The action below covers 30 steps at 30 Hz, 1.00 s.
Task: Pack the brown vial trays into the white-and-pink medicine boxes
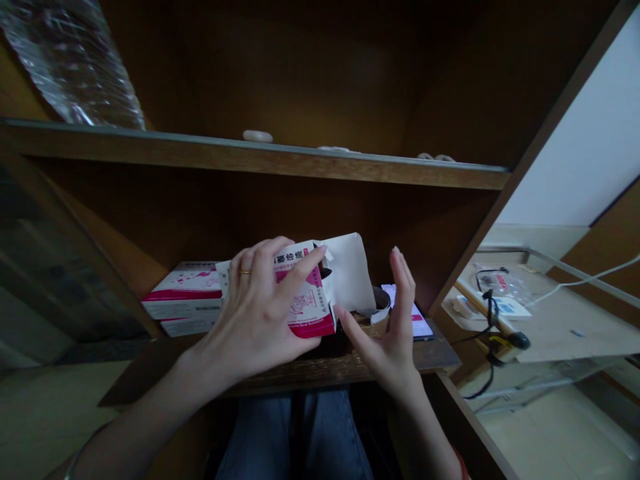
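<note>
My left hand, with a ring on one finger, is wrapped round a white and magenta medicine box printed with Oral Solution lettering. The box's right end is open, and its white flap sticks out to the right. My right hand is beside that end, fingers spread, with the thumb tip at the lower edge of the flap. It holds nothing. What lies inside the box is hidden. More white and magenta boxes are stacked to the left, on the same shelf.
A wooden shelf board runs below my hands. A phone and a roll of tape lie at its right. Overhead, a glass-edged shelf carries a clear plastic package and small white rings. A cluttered table stands at far right.
</note>
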Each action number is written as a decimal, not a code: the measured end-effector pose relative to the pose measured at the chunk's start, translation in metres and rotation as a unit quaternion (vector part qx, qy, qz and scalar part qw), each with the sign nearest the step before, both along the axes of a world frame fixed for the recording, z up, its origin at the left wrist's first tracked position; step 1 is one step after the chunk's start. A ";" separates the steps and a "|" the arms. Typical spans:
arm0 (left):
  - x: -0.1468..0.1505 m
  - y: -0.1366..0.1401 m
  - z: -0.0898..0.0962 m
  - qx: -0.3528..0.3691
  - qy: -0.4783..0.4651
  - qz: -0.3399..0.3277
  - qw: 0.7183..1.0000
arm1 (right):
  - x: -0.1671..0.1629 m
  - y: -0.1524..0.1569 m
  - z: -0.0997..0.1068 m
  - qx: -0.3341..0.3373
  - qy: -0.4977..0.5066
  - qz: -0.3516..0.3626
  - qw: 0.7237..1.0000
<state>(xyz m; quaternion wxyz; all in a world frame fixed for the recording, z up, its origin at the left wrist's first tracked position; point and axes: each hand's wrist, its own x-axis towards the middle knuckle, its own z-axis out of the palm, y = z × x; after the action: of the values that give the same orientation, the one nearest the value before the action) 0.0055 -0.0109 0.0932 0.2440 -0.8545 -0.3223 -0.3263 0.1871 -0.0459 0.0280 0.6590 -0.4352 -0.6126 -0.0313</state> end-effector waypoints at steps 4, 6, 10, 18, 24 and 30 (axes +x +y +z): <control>0.003 -0.003 -0.001 0.001 0.011 -0.016 1.000 | -0.005 0.001 -0.005 -0.079 0.061 0.135 0.986; 0.005 -0.004 -0.002 -0.006 0.015 -0.015 1.000 | -0.009 -0.004 -0.003 -0.095 0.075 0.187 0.975; 0.008 -0.005 -0.003 -0.008 0.010 -0.023 1.000 | -0.018 -0.010 0.000 -0.113 0.140 0.239 0.954; 0.011 -0.005 -0.005 0.016 0.009 -0.056 0.998 | -0.025 -0.010 -0.001 -0.191 0.205 0.337 0.899; 0.014 -0.001 -0.002 0.001 0.016 -0.075 0.997 | -0.029 -0.014 -0.001 -0.212 0.136 0.275 0.928; 0.020 0.008 -0.001 -0.011 0.012 -0.084 0.996 | -0.030 -0.003 0.005 -0.172 0.185 0.233 0.939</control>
<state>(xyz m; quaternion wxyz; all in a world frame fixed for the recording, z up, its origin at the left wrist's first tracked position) 0.0257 -0.0026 0.0926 0.2102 -0.8851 -0.2495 -0.3319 0.1571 -0.0490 0.0328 0.6646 -0.3850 -0.5604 0.3097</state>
